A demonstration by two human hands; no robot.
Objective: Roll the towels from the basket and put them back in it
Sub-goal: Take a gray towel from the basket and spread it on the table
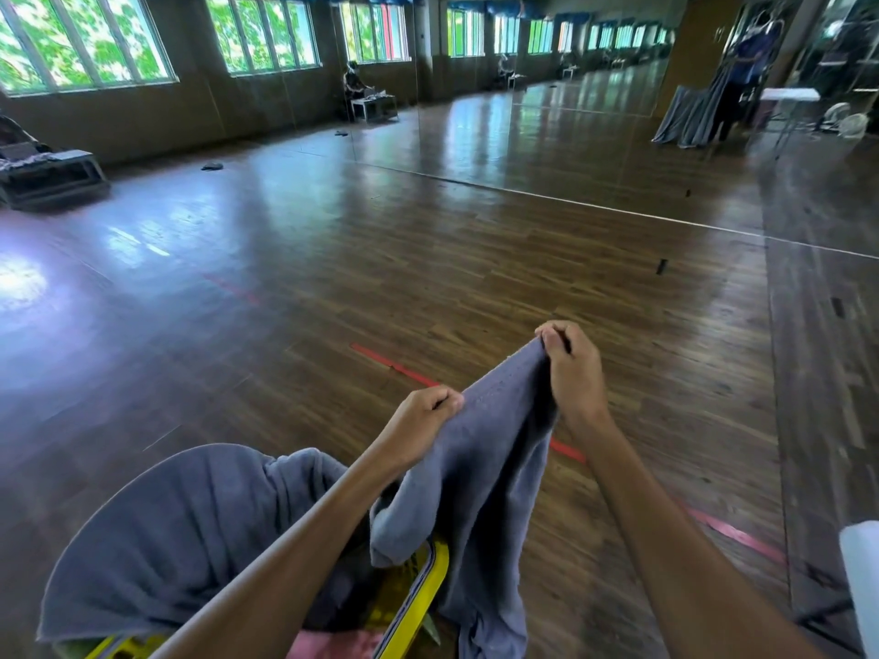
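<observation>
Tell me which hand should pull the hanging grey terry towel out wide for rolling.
Probably the right hand: it pinches the grey terry towel higher, out over the wooden floor. The left hand grips it nearer the yellow plastic basket.

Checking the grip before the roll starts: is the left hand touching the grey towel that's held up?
Touching. The head view shows the left hand pinching the edge of the held-up grey towel in its curled fingers.

Two grey towels are counted: the held towel at right, the draped towel at near left. One yellow basket is seen.
</observation>
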